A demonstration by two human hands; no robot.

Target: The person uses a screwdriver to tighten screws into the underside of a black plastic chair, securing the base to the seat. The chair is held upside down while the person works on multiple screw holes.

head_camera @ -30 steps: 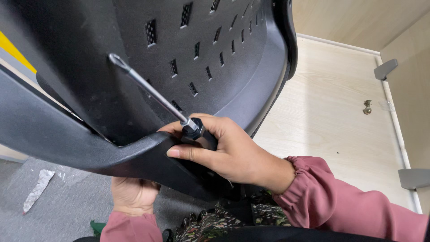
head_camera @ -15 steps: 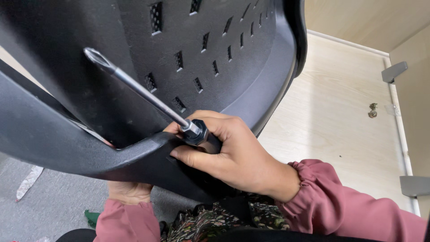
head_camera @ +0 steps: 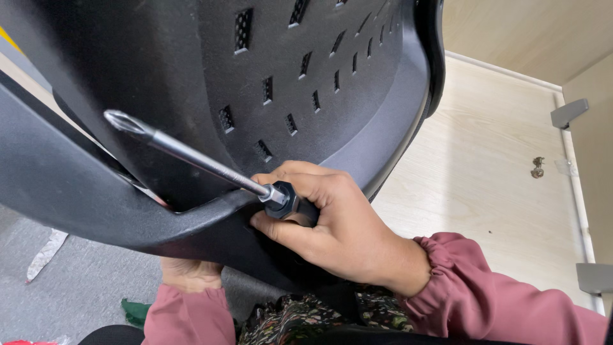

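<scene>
Right-hand grip (head_camera: 332, 230) wrapped tight around the black handle of a screwdriver (head_camera: 191, 156), fingers curled over it, thumb side up, knuckles resting against the lower rim of a black plastic chair back (head_camera: 191, 57). Handle almost wholly buried in the fist; only the hexagonal collar showing where the bright steel shaft leaves it. Long axis of the shaft running up and to the left from the fist, tip free in the air in front of the shell, not seated in any screw or hole that can be seen. Just below the shaft, a curved grey-black frame piece (head_camera: 83, 204) sweeping across from the left edge, meeting the shell close beside the collar. Right hand plainly the nearer one to the tool and the only one on it.

Left hand (head_camera: 188, 275) low down, mostly hidden beneath the frame piece, only the back of it and a pink cuff in view; whether spread flat or clenched on the underside, impossible to tell. Rows of slotted vents across the shell above the shaft.

Off to the right, pale wood-look floor (head_camera: 485, 160) with a small metal fitting (head_camera: 538, 167) lying well apart from the chair. Lower left, grey carpet (head_camera: 76, 287) with a scrap of pale wrapping (head_camera: 45, 254) and a bit of green.
</scene>
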